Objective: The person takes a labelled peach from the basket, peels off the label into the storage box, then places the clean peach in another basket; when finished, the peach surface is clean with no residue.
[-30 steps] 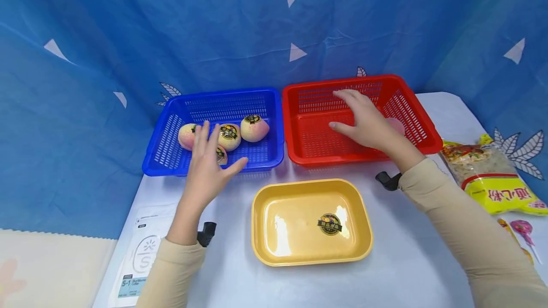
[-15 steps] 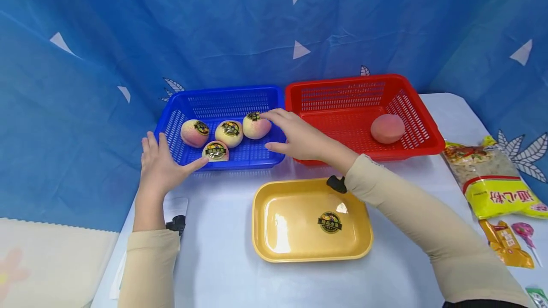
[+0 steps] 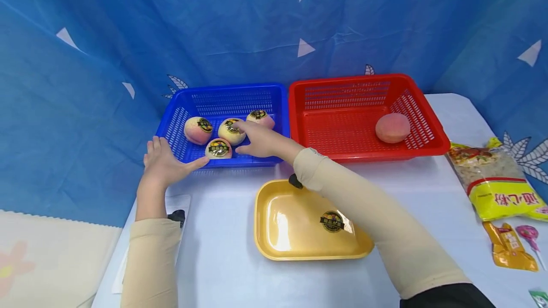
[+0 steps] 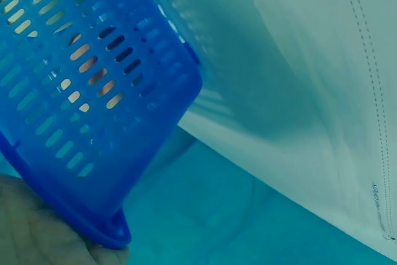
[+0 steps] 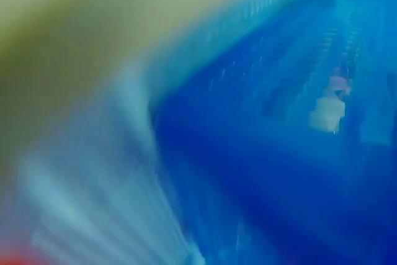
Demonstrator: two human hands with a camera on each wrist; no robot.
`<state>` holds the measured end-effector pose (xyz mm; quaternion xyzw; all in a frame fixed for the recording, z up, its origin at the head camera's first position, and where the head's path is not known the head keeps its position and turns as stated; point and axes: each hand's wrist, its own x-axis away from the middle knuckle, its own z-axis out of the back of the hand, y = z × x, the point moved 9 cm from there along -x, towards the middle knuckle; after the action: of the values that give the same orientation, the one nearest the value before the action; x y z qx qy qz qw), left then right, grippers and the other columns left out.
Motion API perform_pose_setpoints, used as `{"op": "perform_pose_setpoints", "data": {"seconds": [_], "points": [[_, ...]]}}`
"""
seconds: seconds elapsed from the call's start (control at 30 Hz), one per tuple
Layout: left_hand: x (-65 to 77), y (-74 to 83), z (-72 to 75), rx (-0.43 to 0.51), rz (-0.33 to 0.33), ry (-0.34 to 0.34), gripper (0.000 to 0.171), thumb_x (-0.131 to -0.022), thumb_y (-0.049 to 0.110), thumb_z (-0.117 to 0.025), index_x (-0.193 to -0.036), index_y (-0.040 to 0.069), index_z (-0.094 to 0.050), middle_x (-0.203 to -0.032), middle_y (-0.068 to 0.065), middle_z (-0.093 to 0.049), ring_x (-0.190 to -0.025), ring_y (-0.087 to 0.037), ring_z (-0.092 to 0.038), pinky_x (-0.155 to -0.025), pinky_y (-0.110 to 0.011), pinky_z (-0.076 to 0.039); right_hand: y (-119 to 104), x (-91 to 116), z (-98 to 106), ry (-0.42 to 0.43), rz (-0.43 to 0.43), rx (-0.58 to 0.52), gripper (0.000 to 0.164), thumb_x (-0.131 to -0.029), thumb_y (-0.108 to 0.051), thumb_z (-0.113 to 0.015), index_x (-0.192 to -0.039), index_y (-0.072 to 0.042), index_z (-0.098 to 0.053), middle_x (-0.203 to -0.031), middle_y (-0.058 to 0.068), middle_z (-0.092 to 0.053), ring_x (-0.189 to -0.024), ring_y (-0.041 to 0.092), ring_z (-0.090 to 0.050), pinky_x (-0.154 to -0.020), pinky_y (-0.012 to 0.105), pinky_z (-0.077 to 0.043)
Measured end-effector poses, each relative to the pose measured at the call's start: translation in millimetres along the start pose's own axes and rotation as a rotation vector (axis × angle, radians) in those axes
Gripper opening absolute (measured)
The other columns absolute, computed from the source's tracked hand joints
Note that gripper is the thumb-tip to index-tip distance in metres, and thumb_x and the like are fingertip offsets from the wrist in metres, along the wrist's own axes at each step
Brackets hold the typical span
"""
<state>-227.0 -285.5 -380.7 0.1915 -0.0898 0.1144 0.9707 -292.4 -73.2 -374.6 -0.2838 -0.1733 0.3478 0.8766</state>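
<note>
Several pale yellow and pink peaches with black labels, such as the front peach (image 3: 219, 149), lie in a blue basket (image 3: 278, 103). My left hand (image 3: 164, 163) is at the basket's front left corner, thumb stretched along the front rim and fingers by the left side. In the left wrist view that hand (image 4: 37, 234) lies right at the blue rim. Over the basket's right part reaches my right hand (image 3: 263, 140), holding nothing, thumb and fingers spread apart near the middle peach (image 3: 231, 131). It partly covers the right peach (image 3: 264, 120). The right wrist view is blurred.
A red basket (image 3: 329, 157) stands to the right, with one pink peach (image 3: 392, 128) inside. In front lies a yellow tray (image 3: 295, 246) bearing a label, partly under the right sleeve. A pasta bag (image 3: 501, 184), an orange packet (image 3: 509, 246) and a lollipop (image 3: 527, 233) lie far right.
My right hand has swept left from the red basket to over the peaches in the blue one, uncovering the pink peach. My left hand has moved left to the blue basket's corner.
</note>
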Motion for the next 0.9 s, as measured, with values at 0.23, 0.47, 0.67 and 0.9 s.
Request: {"op": "perform_pose_setpoints", "data": {"seconds": [0.23,0.47,0.67,0.9], "points": [[-1.5,-1.0,1.1,0.041,0.003,-0.017,0.147,-0.072,0.082,-0.063,-0.149,-0.009,0.022,-0.157,-0.031,0.028,-0.145,-0.054,0.022,-0.114,-0.074,0.001,-9,-21,-14,-0.032,0.003,0.032,0.076,-0.091,-0.033,-0.073,-0.152,-0.011,-0.035,-0.148,0.011,-0.048,-0.137,0.022,-0.049,-0.116,0.034,-0.039],[-0.6,-1.2,1.3,0.045,0.006,-0.021,0.147,-0.071,0.082,-0.064,-0.150,-0.009,0.021,-0.157,-0.032,0.026,-0.145,-0.054,0.020,-0.114,-0.074,0.000,-20,-32,-23,-0.057,0.052,0.050,0.072,-0.090,-0.022,-0.074,-0.152,-0.010,-0.038,-0.152,0.007,-0.046,-0.142,0.021,-0.042,-0.119,0.032,-0.034],[-0.8,-2.6,0.5,0.050,0.004,-0.017,0.148,-0.070,0.082,-0.064,-0.150,-0.009,0.021,-0.158,-0.031,0.025,-0.146,-0.053,0.020,-0.115,-0.073,0.001,-26,-39,-30,-0.090,0.056,0.019,0.068,-0.092,-0.017,-0.071,-0.151,-0.010,-0.039,-0.152,0.005,-0.046,-0.144,0.020,-0.040,-0.121,0.031,-0.031],[-1.2,-4.0,0.9,0.044,0.005,-0.004,0.149,-0.069,0.083,-0.064,-0.150,-0.009,0.021,-0.158,-0.033,0.023,-0.147,-0.053,0.018,-0.116,-0.073,0.001,-28,-46,-37,-0.130,0.044,-0.029,0.067,-0.094,-0.013,-0.066,-0.154,-0.013,-0.036,-0.156,0.002,-0.043,-0.147,0.018,-0.037,-0.122,0.029,-0.027]]}}
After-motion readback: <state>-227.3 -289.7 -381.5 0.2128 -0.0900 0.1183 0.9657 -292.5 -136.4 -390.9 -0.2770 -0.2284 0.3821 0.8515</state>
